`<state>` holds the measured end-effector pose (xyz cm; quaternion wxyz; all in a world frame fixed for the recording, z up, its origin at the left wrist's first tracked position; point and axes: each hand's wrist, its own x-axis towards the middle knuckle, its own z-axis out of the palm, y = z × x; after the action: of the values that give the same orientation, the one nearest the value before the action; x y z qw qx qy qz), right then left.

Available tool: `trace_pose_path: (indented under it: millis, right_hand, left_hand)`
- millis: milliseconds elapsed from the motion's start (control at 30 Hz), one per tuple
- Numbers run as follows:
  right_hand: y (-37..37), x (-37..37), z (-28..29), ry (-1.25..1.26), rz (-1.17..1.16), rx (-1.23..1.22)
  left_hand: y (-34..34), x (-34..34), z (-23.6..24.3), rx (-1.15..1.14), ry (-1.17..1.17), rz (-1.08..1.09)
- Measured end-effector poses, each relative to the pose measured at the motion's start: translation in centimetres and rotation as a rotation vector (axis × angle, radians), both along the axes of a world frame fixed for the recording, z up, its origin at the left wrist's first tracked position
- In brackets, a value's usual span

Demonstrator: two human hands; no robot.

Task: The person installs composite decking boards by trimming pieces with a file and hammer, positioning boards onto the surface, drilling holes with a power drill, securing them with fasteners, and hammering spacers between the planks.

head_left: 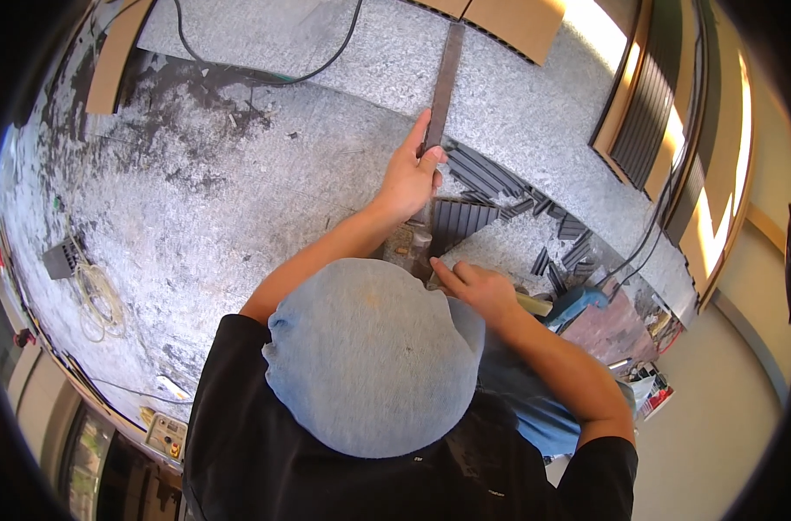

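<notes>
Underneath everything, a grey-white floor (239, 200), mottled throughout and stained black toward the upper left. In the lower foreground, a black short-sleeved shirt (274, 478), with both forearms bare. Along the right side, long tan panels (717, 234), streaked with bright sunlight, with dark ribbed faces among them. In the middle, a pale blue cap (373, 356), seen from above. To the right of the cap, blue jeans (543, 417), partly hidden by the right forearm. At the top edge, tan boards (517, 26).

Running from those boards down toward the cap, a long, narrow dark strip (446, 78). At the strip's near end, the right hand (482, 291), index finger stretched out to the edge; cannot tell whether pinching or merely touching. Farther up, wrapped around the strip, the left hand (404, 182), grip closed on it, index finger pointing straight along its length.

Just right of the strip, between the two hands, a dark ribbed piece (460, 221). Near the right forearm, a teal-blue tool (578, 306). At far left, a pale cord coil (100, 300), beside a smaller grey box (61, 260). Smallest, right of the ribbed piece, scattered dark offcuts (576, 252).
</notes>
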<state>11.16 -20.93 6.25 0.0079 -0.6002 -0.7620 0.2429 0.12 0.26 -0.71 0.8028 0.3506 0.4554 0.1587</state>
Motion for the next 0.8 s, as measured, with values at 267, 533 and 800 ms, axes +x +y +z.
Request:
trace_pose_path:
  millis: [267, 533, 800]
  right_hand:
    - [-0.1, -0.5, 1.7, 0.092, 0.099, -0.093]
    - [-0.2, -0.9, 1.2, 0.104, 0.105, -0.129]
    - [-0.8, -1.4, 0.0, 0.202, 0.074, -0.124]
  left_hand:
    - [-0.5, -0.4, -0.5, 0.269, 0.129, -0.095]
    - [-0.8, -0.8, -0.4, 0.314, 0.158, -0.147]
    - [-0.3, -0.6, -0.5, 0.461, 0.211, -0.133]
